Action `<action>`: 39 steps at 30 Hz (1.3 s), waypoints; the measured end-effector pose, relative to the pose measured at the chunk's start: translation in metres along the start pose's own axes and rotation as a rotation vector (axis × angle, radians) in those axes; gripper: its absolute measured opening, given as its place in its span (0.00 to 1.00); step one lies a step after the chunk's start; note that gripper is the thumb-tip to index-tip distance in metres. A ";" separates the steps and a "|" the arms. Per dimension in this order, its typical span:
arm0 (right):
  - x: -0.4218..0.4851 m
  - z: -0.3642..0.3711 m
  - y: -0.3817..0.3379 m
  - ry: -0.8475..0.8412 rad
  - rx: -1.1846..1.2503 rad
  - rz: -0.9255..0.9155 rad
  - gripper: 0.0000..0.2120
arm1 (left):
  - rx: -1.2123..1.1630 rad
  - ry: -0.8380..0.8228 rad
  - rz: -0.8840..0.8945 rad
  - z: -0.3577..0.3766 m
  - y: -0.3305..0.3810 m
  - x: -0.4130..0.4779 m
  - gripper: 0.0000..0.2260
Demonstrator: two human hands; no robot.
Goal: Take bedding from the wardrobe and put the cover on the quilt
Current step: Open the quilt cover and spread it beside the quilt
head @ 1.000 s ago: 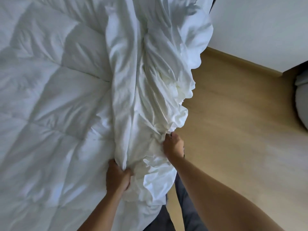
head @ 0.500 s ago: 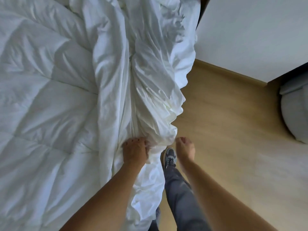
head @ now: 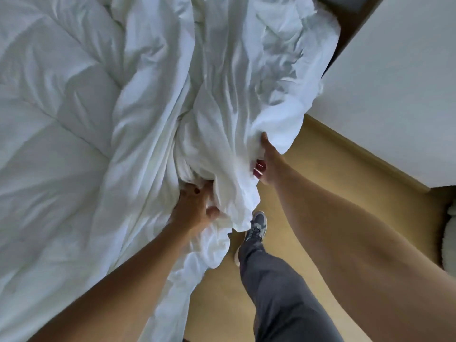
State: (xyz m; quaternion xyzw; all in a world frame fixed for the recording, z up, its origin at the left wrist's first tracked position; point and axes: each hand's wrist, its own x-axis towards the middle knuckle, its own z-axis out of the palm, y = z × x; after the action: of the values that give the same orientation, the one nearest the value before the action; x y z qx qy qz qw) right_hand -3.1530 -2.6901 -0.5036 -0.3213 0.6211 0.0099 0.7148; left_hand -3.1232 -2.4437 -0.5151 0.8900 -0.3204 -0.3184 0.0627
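A white stitched quilt [head: 54, 124] is spread over the bed and fills the left half of the view. The crumpled white cover [head: 237, 77] lies bunched along the quilt's right edge and hangs off the bedside. My left hand [head: 197, 206] grips a gathered fold of the cover near its lower end. My right hand [head: 265, 161] is partly tucked under the hanging edge of the cover and holds it from below; its fingers are mostly hidden by cloth.
A wooden floor [head: 320, 174] runs along the right of the bed. A white wall with a wooden skirting [head: 394, 82] stands at the upper right. My leg in grey trousers and a grey shoe [head: 257, 225] steps on the floor beside the bed.
My right hand, free over the floor half a second ago, has moved up and taken hold of the cover's hanging edge. My left hand keeps its grip. I have stepped forward along the bed.
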 end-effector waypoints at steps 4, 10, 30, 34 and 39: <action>0.037 0.009 -0.024 0.081 -0.262 -0.104 0.17 | -0.110 0.210 -0.003 0.008 -0.002 -0.011 0.26; 0.044 0.013 -0.098 0.317 -0.604 -0.449 0.20 | -0.047 0.352 -0.059 0.003 -0.014 -0.060 0.11; 0.058 0.023 -0.110 0.429 -0.867 -0.483 0.24 | 0.142 0.288 -0.142 0.021 0.036 -0.035 0.24; 0.066 0.023 -0.106 0.424 -1.168 -0.493 0.38 | -0.094 0.444 -0.123 0.047 -0.007 -0.085 0.12; 0.069 0.027 -0.109 0.350 -1.233 -0.568 0.48 | 0.031 0.570 -0.059 0.051 -0.052 -0.121 0.22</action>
State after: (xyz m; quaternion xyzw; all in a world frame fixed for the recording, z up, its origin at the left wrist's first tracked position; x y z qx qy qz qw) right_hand -3.0685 -2.7905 -0.5158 -0.8148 0.5003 0.1215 0.2664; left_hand -3.1984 -2.3246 -0.5079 0.9534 -0.2685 -0.0523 0.1272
